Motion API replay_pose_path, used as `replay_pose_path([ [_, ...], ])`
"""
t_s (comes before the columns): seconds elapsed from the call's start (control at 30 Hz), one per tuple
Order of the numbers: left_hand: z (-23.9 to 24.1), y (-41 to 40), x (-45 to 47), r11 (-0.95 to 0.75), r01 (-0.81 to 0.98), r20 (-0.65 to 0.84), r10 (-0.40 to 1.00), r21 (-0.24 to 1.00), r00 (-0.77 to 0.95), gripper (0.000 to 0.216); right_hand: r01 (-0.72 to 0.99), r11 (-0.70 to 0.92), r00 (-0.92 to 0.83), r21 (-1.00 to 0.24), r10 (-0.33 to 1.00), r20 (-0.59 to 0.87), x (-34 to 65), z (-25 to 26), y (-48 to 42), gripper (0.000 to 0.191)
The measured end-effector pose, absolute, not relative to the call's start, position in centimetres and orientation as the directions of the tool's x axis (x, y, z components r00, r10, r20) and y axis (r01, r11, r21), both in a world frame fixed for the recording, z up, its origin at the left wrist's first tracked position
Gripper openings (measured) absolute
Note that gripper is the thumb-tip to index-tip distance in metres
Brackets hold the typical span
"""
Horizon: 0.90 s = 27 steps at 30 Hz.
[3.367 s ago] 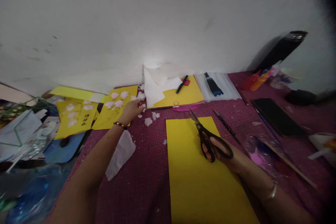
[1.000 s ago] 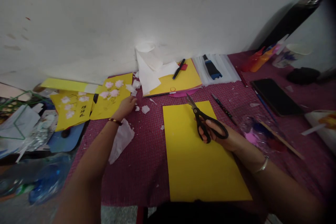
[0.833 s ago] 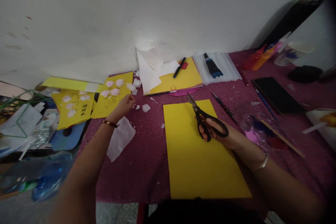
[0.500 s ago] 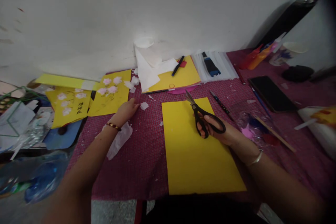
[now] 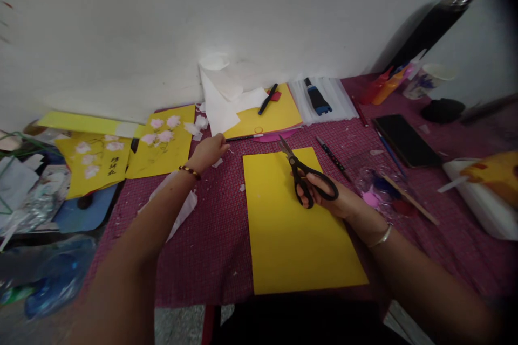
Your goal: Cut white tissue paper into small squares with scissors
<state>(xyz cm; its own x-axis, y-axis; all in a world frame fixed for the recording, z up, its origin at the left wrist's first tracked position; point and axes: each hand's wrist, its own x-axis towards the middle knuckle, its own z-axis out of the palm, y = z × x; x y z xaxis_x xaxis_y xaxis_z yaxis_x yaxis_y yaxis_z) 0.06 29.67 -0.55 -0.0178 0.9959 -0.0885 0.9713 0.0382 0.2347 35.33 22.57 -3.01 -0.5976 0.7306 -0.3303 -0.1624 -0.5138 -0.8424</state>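
Note:
My right hand (image 5: 324, 194) holds black-handled scissors (image 5: 294, 163) by the finger loops, blades slightly apart and pointing away from me. It rests over a plain yellow sheet (image 5: 299, 242). My left hand (image 5: 209, 152) is stretched forward, its fingers closed at the near end of a thin dark pen (image 5: 243, 138); the fingertips are partly hidden. This pen lies along the front edge of a stack of yellow paper (image 5: 283, 113). A crumpled piece of white tissue (image 5: 186, 210) shows beneath my left forearm.
Yellow cards with pink paper flowers (image 5: 162, 143) lie at the left. White paper (image 5: 220, 102) tops the stack. A blue-black tool (image 5: 318, 98) sits behind. On the right are a dotted pen (image 5: 332, 153), a phone (image 5: 407, 140), paint bottles (image 5: 388, 86) and a wooden stick (image 5: 410, 199).
My left hand has moved forward and right, from beside a tissue scrap to the end of the thin pen. My right hand still holds the scissors. The view has shifted slightly.

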Motion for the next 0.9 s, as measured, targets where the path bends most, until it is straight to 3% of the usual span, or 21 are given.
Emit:
replay_pose_path([
  [0.1,-1.0,30.4,0.8,0.043,0.970,-0.116,0.993,0.237,-0.015,0.008,-0.169,-0.498,-0.592,-0.851,0.741,-0.316,35.3,-2.9,22.5,0.047],
  [0.23,0.5,30.0,1.5,0.056,0.957,-0.092,0.995,0.284,-0.031,0.015,-0.165,-0.512,-0.597,-0.843,0.732,-0.328,35.4,-3.0,22.6,0.048],
  [0.3,2.1,28.5,2.0,0.089,0.904,-0.056,0.996,0.418,-0.072,0.016,-0.165,-0.518,-0.600,-0.839,0.728,-0.331,35.4,-3.0,22.6,0.049],
  [0.37,3.6,26.0,2.7,0.132,0.767,-0.124,0.990,0.628,-0.069,0.016,-0.167,-0.516,-0.600,-0.840,0.729,-0.329,35.4,-3.1,22.6,0.047],
  [0.47,4.0,21.7,4.0,0.139,0.680,-0.219,0.975,0.720,0.032,0.011,-0.170,-0.503,-0.604,-0.847,0.733,-0.314,35.4,-3.0,22.6,0.044],
  [0.6,1.7,18.1,5.8,0.024,0.789,-0.130,0.989,0.614,0.071,0.004,-0.164,-0.490,-0.598,-0.856,0.739,-0.309,35.4,-3.1,22.6,0.044],
  [0.77,-0.5,16.9,7.1,0.044,0.933,-0.229,0.973,0.356,0.041,0.009,-0.134,-0.479,-0.598,-0.867,0.737,-0.315,35.5,-3.5,22.7,0.044],
  [0.9,-0.8,17.2,7.3,-0.034,0.941,-0.245,0.962,0.338,0.123,0.009,-0.144,-0.484,-0.602,-0.863,0.735,-0.312,35.5,-3.6,22.7,0.042],
])
